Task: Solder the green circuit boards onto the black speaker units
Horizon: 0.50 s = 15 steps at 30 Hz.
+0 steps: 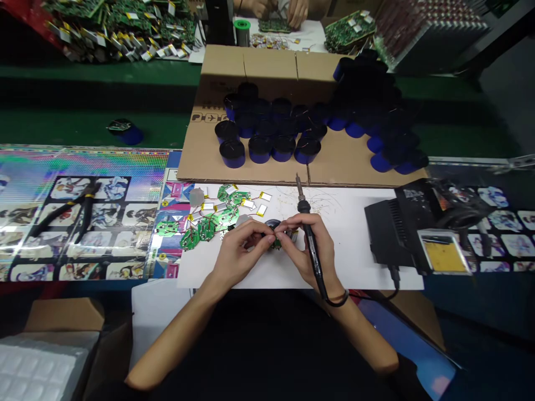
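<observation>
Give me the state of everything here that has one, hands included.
Left hand, pinching small green circuit board
Right hand, gripping soldering iron
Soldering iron, held, tip raised
Loose green circuit boards, lying on white sheet
Pliers, lying on printed mat
Black-capped blue cylinders, standing on cardboard

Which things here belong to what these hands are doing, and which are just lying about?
In use: left hand and right hand pinching a small green board; soldering iron in the right hand; loose boards; small batteries.

Lying about: pliers; blue-and-black cylinders; soldering station; solder spool.
</observation>
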Available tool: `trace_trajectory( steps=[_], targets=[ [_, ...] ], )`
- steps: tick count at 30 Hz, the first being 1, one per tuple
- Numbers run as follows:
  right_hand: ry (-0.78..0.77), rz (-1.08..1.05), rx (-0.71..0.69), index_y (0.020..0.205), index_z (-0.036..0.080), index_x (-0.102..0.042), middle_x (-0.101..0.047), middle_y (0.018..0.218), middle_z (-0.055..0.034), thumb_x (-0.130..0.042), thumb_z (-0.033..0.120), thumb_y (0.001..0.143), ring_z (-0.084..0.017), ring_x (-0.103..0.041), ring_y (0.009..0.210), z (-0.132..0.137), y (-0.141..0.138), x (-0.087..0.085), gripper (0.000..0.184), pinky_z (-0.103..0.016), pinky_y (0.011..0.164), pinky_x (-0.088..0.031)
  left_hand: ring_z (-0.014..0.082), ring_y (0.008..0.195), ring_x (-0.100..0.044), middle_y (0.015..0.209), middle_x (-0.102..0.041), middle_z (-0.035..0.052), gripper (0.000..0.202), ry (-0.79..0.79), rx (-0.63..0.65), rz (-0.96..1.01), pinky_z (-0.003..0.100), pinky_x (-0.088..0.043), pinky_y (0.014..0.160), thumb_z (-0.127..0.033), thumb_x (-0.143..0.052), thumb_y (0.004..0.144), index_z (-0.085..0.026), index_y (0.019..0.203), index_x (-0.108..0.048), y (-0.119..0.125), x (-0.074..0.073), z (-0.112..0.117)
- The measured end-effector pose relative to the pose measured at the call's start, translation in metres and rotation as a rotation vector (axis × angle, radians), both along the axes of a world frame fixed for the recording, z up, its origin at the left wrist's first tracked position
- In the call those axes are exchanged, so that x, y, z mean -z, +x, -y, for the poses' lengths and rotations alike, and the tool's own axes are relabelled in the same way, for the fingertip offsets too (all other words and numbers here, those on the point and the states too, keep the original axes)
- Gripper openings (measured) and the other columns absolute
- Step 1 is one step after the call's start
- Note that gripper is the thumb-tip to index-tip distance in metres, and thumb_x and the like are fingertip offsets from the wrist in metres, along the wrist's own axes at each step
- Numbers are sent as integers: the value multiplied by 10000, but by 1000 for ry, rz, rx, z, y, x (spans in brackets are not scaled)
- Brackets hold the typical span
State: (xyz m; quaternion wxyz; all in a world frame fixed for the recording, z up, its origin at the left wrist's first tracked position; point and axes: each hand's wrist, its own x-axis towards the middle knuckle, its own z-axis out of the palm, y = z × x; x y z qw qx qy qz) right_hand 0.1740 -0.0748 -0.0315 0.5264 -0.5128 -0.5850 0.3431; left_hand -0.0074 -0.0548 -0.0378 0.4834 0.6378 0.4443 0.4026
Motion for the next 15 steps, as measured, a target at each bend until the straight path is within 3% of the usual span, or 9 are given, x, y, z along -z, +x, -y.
trace_trajectory(
  steps=[10, 15],
  targets=[
    [-39, -33, 102, 1087, 280, -579, -802, 881, 29, -837, 256, 897, -169, -779, 817, 1, -6, 5, 321, -316, 798, -615, 160, 813, -645, 937, -716, 45, 143, -45, -86, 85, 274, -479, 665, -344, -736, 1003, -204, 978, -741, 4, 7, 4],
    [63, 137, 11, 1111, 293, -613, -763, 976, 8, -771, 164, 911, -185, -758, 893, 8, 4, 6, 286, -354, 863, -607, 161, 834, -667, 927, -737, 39, 107, -21, -39, 27, 266, -484, 680, -310, -737, 1005, -209, 987, -765, 0, 5, 0]
  ],
)
